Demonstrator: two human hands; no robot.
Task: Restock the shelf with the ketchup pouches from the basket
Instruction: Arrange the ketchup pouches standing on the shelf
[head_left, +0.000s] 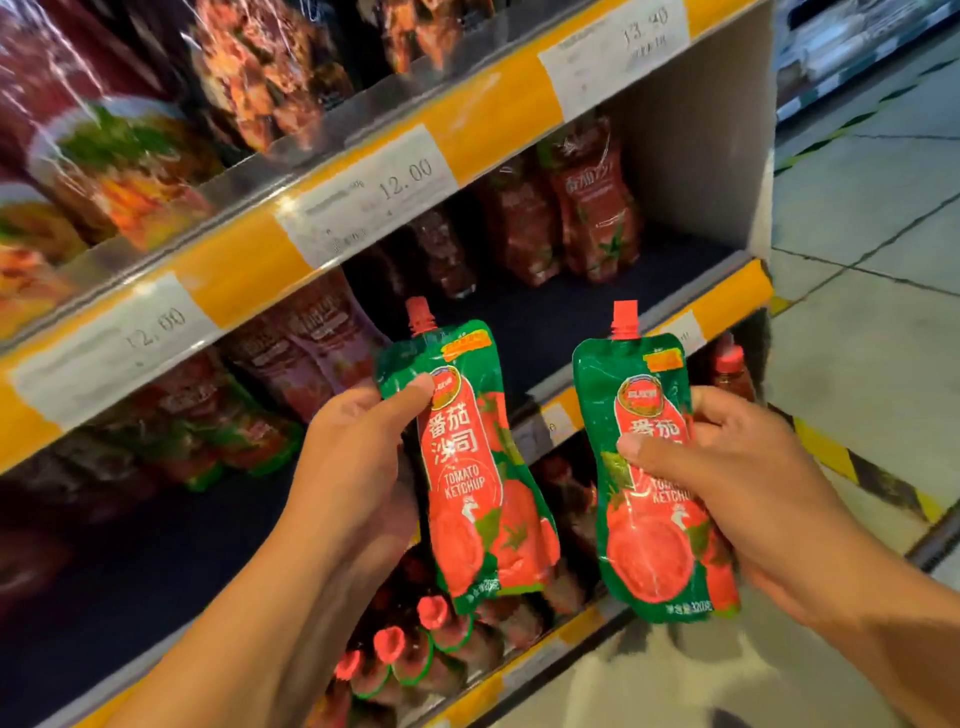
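Observation:
My left hand (353, 462) grips a green and red ketchup pouch (478, 467) with a red cap, held upright in front of the middle shelf. My right hand (727, 478) grips a second ketchup pouch (649, 509) of the same kind, thumb across its front. Both pouches hang in the air before the dark shelf board (545, 317). Several ketchup pouches (592, 208) stand at the back right of that shelf. The basket is out of view.
An orange price rail (249, 275) with white labels runs above the middle shelf. Packets of other food (119, 161) fill the top shelf. More red-capped pouches (415, 649) lie on the lower shelf. A tiled floor (857, 338) with a yellow-black stripe lies to the right.

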